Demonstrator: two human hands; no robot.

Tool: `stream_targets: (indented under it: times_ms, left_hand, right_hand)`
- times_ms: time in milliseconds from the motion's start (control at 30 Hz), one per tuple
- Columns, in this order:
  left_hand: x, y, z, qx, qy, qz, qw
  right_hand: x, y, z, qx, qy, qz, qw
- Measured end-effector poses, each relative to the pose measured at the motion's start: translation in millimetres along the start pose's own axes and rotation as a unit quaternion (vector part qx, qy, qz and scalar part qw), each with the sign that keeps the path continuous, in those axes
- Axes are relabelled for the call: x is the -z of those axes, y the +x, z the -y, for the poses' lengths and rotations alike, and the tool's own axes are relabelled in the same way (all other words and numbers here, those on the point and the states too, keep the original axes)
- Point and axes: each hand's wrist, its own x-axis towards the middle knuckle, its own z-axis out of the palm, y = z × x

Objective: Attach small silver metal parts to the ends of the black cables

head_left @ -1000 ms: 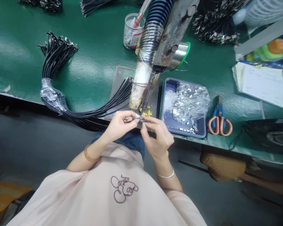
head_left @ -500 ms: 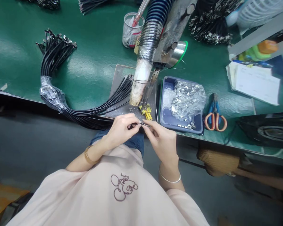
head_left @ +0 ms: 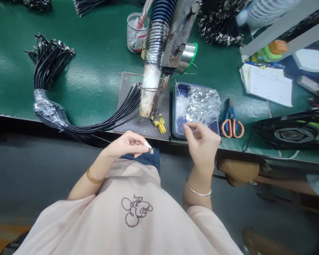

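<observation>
My left hand (head_left: pixel 130 144) is closed in a pinch in front of the table edge, with a small metal connector (head_left: pixel 151 150) at its fingertips; whether a cable is attached is hidden. Over the front of the blue tray (head_left: pixel 219 132), my right hand (head_left: pixel 203 141) pinches near the lower end of a thin solder wire (head_left: pixel 181 97), which slants down from above. The tray holds a plastic bag of small metal parts (head_left: pixel 204 102). Left of it, a soldering iron (head_left: pixel 161 94) points down at a yellow piece (head_left: pixel 159 123) on a dark board (head_left: pixel 134 127).
A wrapped bundle of black cables (head_left: pixel 53 109) curves along the table edge at left. A taped hose (head_left: pixel 151 78) comes down beside the iron. A solder spool (head_left: pixel 187 58), a cup (head_left: pixel 136 33), cutters (head_left: pixel 231 122), papers (head_left: pixel 268 85) and a black fan (head_left: pixel 292 132) stand around.
My hands, together half a second ago, have parted. The right moved right over the tray, and the solder wire slants towards it. The left lowered slightly, holding the connector. The view shifted.
</observation>
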Motion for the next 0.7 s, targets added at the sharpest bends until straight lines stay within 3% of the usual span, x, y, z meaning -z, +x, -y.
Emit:
stream_targets:
  times_ms: [167, 400, 533, 700]
  left_hand:
    - [-9.2, 6, -9, -0.013, 0.066, -0.013, 0.998]
    - [-20.3, 14, -4, -0.058, 0.043, -0.121, 0.99]
    - [-23.3, 19, -1, -0.07, 0.003, -0.183, 0.981]
    - [-26.4, 22, 0, -0.094, 0.007, -0.232, 0.968]
  right_hand:
    - [-7, 31, -35, -0.013, -0.026, 0.121, 0.992]
    - [-9, 34, -29, -0.024, -0.019, 0.176, 0.984]
    - [1, 26, -23, -0.077, -0.002, 0.117, 0.99]
    - [4, 9, -10, -0.154, 0.068, -0.06, 0.984]
